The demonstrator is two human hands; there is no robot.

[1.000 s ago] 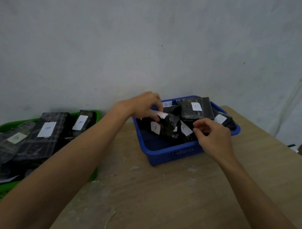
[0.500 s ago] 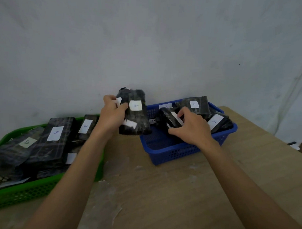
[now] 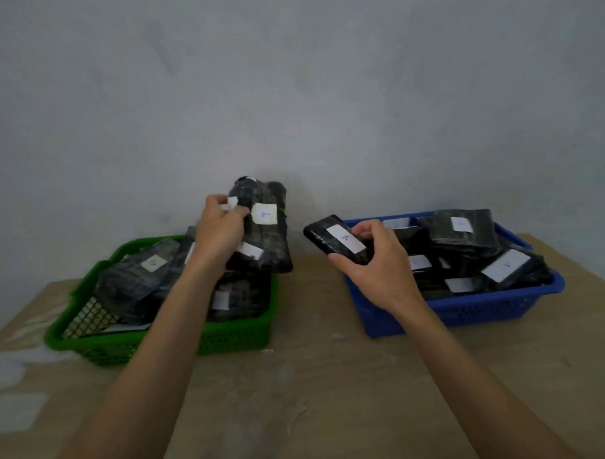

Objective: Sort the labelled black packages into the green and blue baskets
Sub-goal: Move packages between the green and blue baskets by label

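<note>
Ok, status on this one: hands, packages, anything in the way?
Left hand grips a black bundle over the green basket. Right hand holds an A-labelled package beside the blue basket. Nothing blocking.
</note>
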